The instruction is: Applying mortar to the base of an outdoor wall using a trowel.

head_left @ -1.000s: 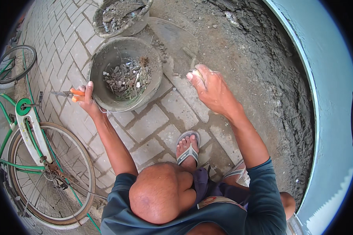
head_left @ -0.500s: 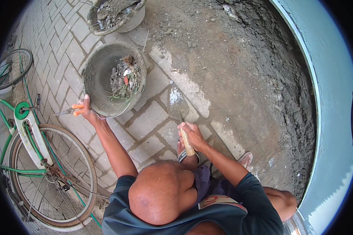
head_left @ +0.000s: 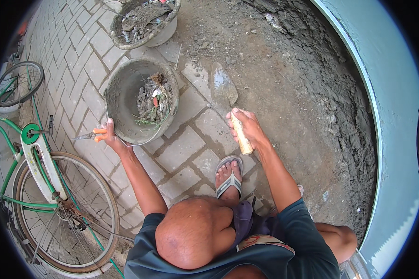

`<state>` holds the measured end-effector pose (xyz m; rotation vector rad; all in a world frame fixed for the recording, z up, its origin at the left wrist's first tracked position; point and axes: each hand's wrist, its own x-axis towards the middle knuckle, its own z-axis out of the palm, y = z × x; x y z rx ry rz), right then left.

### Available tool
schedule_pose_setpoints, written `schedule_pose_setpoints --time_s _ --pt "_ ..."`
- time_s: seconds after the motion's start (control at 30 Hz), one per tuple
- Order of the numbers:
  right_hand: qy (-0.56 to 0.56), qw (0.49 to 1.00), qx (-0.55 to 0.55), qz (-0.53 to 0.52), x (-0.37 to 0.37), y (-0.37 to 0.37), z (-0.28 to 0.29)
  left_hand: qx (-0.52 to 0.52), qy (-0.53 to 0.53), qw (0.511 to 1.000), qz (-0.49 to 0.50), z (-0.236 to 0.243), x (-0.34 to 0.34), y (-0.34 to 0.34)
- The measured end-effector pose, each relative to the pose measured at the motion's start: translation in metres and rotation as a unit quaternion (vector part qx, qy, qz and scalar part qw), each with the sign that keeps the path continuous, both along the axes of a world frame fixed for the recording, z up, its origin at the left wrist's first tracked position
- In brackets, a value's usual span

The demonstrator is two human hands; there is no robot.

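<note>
My left hand [head_left: 114, 139] is closed around an orange-handled hand tool [head_left: 99, 134], its pointed metal end sticking out to the left; I cannot tell whether it is pliers or snips. The same hand lies against the near left edge of a grey bucket [head_left: 123, 95], whose thin wire handle runs beside the fingers. Inside the tilted bucket are rubble, green stalks and a red scrap. My right hand [head_left: 248, 128] grips the pale wooden handle of a trowel [head_left: 224, 84]. Its broad blade points away from me, over the edge between paving and dirt.
Farther off stands a second bucket [head_left: 167, 31] full of rubble. A green and white bicycle [head_left: 38, 158] takes up the left side, on grey paving blocks [head_left: 181, 146]. Bare dirt [head_left: 288, 135] and a rough mortar strip [head_left: 344, 93] run along the light blue wall [head_left: 395, 139].
My right hand has moved the trowel forward and to the right, from over the paving to the dirt's edge. My left hand stays at the bucket with the orange-handled tool.
</note>
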<state>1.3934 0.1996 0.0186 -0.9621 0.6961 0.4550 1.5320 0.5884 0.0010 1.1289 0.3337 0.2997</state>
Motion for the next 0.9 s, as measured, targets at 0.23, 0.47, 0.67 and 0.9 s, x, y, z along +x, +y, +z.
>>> schedule_pose_setpoints --time_s 0.23,0.47,0.67,0.9 --pt "0.059 0.976 -0.052 0.206 0.015 0.009 0.000 0.001 0.010 1.000 0.003 -0.002 0.000 0.000" --pt "0.011 0.996 0.001 0.092 0.014 -0.004 0.005 0.031 0.013 0.999 -0.007 -0.012 0.002 0.014" --pt "0.120 0.976 0.041 0.176 -0.088 0.022 -0.008 0.011 0.005 1.000 -0.007 -0.004 0.000 0.002" --pt "0.062 0.997 0.031 0.046 -0.093 0.057 -0.032 -0.011 0.020 1.000 -0.007 0.008 -0.001 -0.008"
